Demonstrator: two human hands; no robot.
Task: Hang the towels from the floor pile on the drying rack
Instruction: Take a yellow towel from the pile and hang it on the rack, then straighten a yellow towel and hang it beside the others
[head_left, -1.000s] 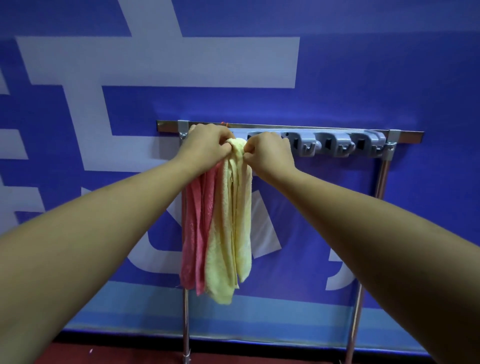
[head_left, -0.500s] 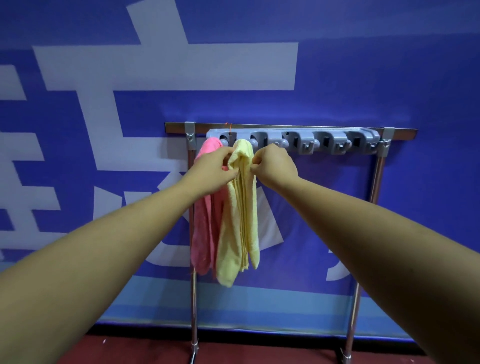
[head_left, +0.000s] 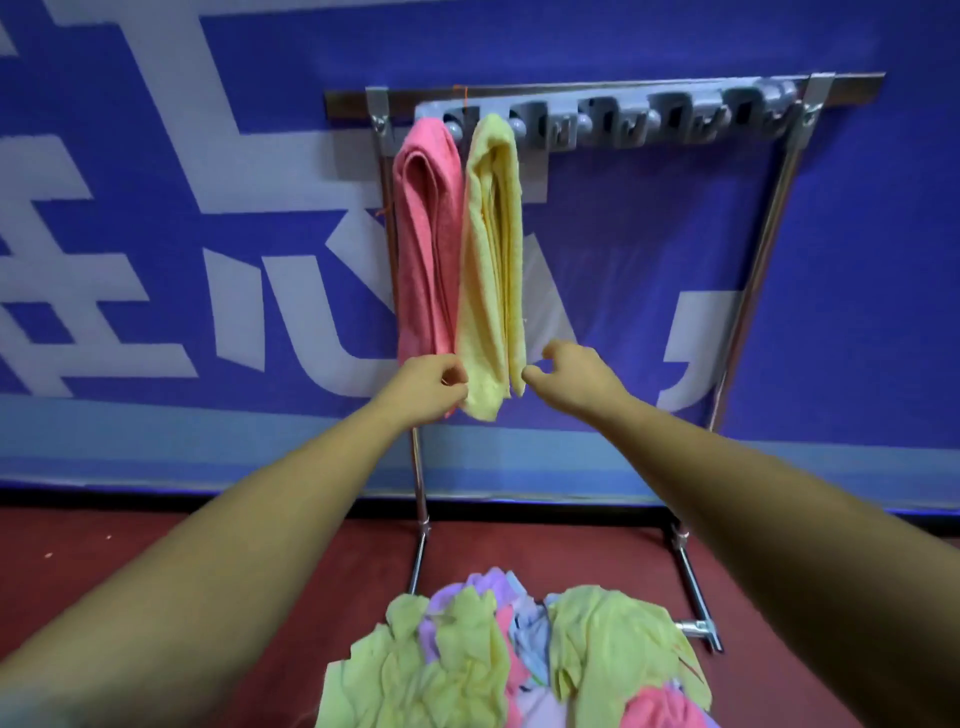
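2 towels hung on the drying rack (head_left: 768, 234), 12 o'clock: 1 pink towel (head_left: 426, 234), 1 yellow towel (head_left: 491, 249) touching its right side. 1 floor pile (head_left: 519, 654) at 6 o'clock. Left hand (head_left: 428, 387) curled at the towels' lower ends, can't tell if gripping. Right hand (head_left: 576, 382) loosely curled, empty, just beside the yellow towel.

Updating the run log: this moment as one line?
rack: pink towel, yellow towel hung | left hand: at pink towel's lower end | right hand: open, beside yellow towel | floor pile: remaining
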